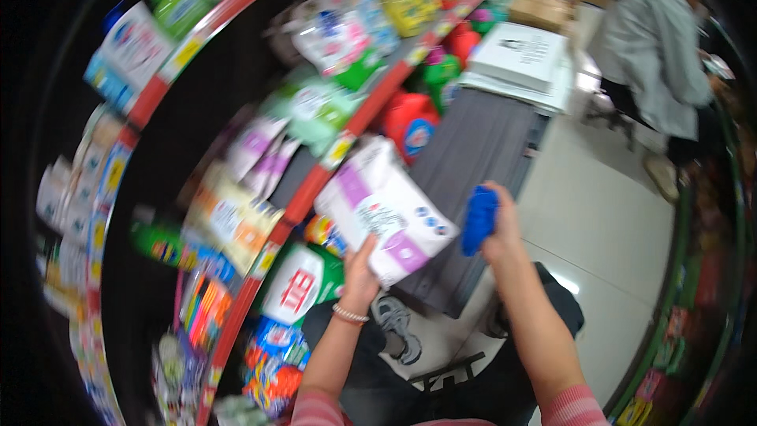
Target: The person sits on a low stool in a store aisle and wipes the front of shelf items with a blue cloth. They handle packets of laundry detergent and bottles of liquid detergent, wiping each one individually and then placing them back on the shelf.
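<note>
My left hand [362,269], with a beaded bracelet at the wrist, grips the lower edge of a white and purple soft package [384,207] that bears writing. The package is tilted in front of the shelf's red edge. A bunched blue cloth [480,220] is in my right hand [502,219], over the edge of a dark grey low shelf board [473,136]. Close behind the package stands a red bottle [411,121]. Nearest to my left forearm are a green and white detergent pack [304,284] and several blue and orange bags [275,361].
Shelves with a red edge strip [378,100] carry pouches and bottles on the left. White boxes [520,56] are stacked at the board's far end, with cardboard boxes [541,9] beyond. A person in a light jacket [647,53] sits at upper right. Goods line the right shelf [668,331].
</note>
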A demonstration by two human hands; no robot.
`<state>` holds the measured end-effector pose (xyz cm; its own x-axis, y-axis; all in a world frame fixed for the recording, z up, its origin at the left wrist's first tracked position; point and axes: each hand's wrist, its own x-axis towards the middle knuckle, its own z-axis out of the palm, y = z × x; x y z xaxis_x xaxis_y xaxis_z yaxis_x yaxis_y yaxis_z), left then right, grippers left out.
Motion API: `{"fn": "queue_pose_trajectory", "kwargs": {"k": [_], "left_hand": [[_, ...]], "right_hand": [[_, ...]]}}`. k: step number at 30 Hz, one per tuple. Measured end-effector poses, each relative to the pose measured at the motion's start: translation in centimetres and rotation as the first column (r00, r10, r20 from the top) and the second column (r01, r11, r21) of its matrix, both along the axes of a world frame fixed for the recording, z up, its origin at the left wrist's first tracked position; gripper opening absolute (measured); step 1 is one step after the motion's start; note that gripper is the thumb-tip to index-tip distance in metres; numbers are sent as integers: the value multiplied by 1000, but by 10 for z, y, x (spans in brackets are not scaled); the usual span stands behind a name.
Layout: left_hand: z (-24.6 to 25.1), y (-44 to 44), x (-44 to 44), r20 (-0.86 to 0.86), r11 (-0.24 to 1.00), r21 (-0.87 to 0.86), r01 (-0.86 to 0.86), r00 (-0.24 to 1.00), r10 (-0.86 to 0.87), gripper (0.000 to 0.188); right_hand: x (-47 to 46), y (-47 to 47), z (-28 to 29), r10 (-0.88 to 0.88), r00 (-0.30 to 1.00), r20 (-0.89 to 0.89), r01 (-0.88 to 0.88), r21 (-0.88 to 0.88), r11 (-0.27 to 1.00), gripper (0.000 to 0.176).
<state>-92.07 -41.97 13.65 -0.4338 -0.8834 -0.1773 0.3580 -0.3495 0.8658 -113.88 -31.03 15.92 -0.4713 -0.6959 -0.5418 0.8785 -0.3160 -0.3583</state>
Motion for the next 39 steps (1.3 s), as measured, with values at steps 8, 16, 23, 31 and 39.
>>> {"fn": "queue_pose_trajectory", "kwargs": {"k": [8, 16, 23, 31, 39], "left_hand": [[112, -50, 34, 144, 986, -164, 16, 990, 8, 47], [188, -200, 57, 238, 957, -250, -150, 948, 211, 36], [185, -301, 81, 243, 965, -155, -211, 939, 244, 36], [190, -325, 80, 376, 973, -163, -163, 901, 215, 34], [188, -333, 78, 414, 957, -200, -209, 867, 276, 29]], "right_hand": [[6, 7, 3, 44, 999, 33, -41, -76, 996, 16], [-2, 7, 14, 70, 996, 59, -67, -59, 996, 17], [4, 5, 14, 119, 990, 81, -109, -120, 987, 16], [5, 3, 17, 112, 990, 87, -106, -68, 992, 15], [5, -2, 22, 73, 994, 80, -73, 4, 997, 14]]}}
